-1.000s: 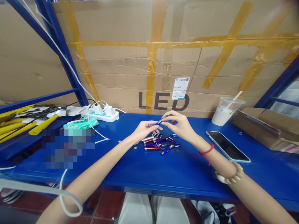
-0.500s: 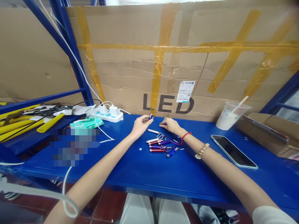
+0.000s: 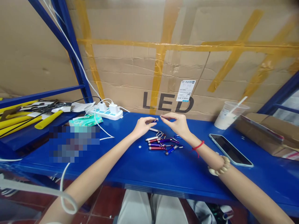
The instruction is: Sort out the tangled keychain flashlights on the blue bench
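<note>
My left hand (image 3: pixel 142 127) is closed round a small blue flashlight (image 3: pixel 155 120), its metal end pointing toward my right hand. Thumb and fingertip of my right hand (image 3: pixel 178 125) pinch a tiny shiny piece, too small to name, just right of that end. Below both hands, several keychain flashlights with clips lie in a loose pile on the blue table (image 3: pixel 130 168). Among them are a silver one (image 3: pixel 151 138), a red one (image 3: pixel 157 148) and a blue one (image 3: pixel 171 151).
A phone (image 3: pixel 230 150), a cup with a straw (image 3: pixel 225 119) and a cardboard box (image 3: pixel 261 137) stand at the right. On the left are a power strip (image 3: pixel 109 115), white cables, a green tissue pack (image 3: pixel 85 120) and yellow tubes (image 3: pixel 49 119). Cardboard (image 3: pixel 128 71) walls the back.
My right hand has lifted from the table beside the pile and come up level with the flashlight, now pinching a tiny piece. The flashlight in my left hand has tilted from upright toward the right.
</note>
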The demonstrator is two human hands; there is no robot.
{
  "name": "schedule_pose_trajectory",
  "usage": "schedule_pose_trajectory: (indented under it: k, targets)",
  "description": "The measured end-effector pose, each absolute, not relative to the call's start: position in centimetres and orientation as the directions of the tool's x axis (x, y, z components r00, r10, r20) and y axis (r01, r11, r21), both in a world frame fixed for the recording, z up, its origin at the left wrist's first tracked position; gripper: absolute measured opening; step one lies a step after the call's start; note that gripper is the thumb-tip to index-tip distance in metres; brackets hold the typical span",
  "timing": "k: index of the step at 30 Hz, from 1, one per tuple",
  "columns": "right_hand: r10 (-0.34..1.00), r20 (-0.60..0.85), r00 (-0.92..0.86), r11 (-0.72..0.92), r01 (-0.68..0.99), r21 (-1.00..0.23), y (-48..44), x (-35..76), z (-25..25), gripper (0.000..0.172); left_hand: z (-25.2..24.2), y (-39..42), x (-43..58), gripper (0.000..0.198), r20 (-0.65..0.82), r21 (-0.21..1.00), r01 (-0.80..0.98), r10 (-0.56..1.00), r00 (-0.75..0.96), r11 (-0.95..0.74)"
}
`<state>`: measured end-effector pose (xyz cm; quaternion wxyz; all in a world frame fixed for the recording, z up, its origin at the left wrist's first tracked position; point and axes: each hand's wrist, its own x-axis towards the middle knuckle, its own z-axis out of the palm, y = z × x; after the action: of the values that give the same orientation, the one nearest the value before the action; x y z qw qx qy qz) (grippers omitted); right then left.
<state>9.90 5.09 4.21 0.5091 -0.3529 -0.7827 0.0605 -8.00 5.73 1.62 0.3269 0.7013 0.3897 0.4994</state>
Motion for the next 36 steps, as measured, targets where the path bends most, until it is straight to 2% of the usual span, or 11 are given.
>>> schedule_pose_trajectory:
  k: [3,9,12,16,19,21,22,24,27,32,36]
  targets:
    - [0.531,0.792,-0.301,0.808,0.460,-0.368,3.7,9.8,4.5,0.015,1.6,5.3,-7.7,0.024,0.438,0.839,0.245,0.870,0.229,-0.487]
    - [0.504,0.756,-0.418,0.829,0.479,-0.289,3.3,10.6,4.0,0.016,1.4,4.7,-7.3,0.024,0.449,0.810,0.305,0.865,0.226,-0.500]
    - [0.561,0.698,-0.446,0.804,0.495,-0.330,3.0,10.9,3.9,0.016,1.3,4.5,-7.3,0.023,0.475,0.770,0.354,0.847,0.239,-0.531]
    - [0.670,0.549,-0.500,0.740,0.514,-0.434,2.8,11.5,4.5,0.016,1.3,4.2,-7.1,0.016,0.503,0.696,0.426,0.815,0.286,-0.579]
    - [0.706,0.510,-0.492,0.709,0.488,-0.509,3.4,12.8,5.2,0.023,1.3,4.1,-6.7,0.016,0.475,0.727,0.408,0.833,0.282,-0.553]
    - [0.770,0.499,-0.398,0.635,0.558,-0.535,4.3,14.3,5.5,0.026,1.2,4.1,-6.6,0.017,0.468,0.762,0.377,0.850,0.243,-0.527]
    - [0.804,0.487,-0.341,0.579,0.633,-0.514,4.8,15.2,5.5,0.025,1.2,4.2,-6.6,0.017,0.470,0.773,0.366,0.856,0.217,-0.518]
    - [0.861,0.437,-0.260,0.442,0.807,-0.392,5.8,16.7,5.2,0.019,1.1,4.4,-6.7,0.017,0.476,0.792,0.350,0.865,0.157,-0.499]
    - [0.908,0.322,-0.268,0.353,0.903,-0.244,7.0,18.0,3.8,0.018,0.9,4.8,-7.0,0.018,0.462,0.825,0.315,0.881,0.100,-0.468]
    - [0.914,0.281,-0.294,0.350,0.919,-0.179,7.8,17.4,1.3,0.021,0.7,4.8,-6.9,0.021,0.453,0.832,0.305,0.885,0.107,-0.463]
    - [0.923,0.274,-0.271,0.333,0.919,-0.210,7.8,17.1,0.9,0.015,0.9,4.1,-6.4,0.023,0.445,0.818,0.310,0.875,0.191,-0.484]
